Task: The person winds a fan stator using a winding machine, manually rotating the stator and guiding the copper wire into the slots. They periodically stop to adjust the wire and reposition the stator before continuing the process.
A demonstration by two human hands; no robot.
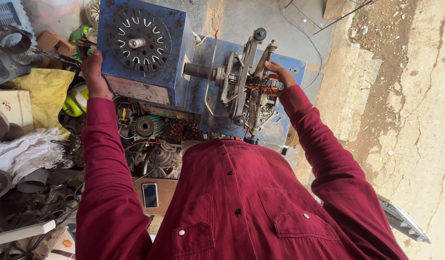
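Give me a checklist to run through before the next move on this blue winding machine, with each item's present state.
1. Left hand on the blue housing, at its left edge: ok.
2. Right hand on the copper coil held in the metal former: ok.
3. Fingers away from the shaft: ok.
4. Slotted black disc uncovered, nothing lying on it: ok.
5. Wire tension and feed path: cannot tell.
6. Space below the machine: not ok, crowded with motor parts; a phone lies nearby.
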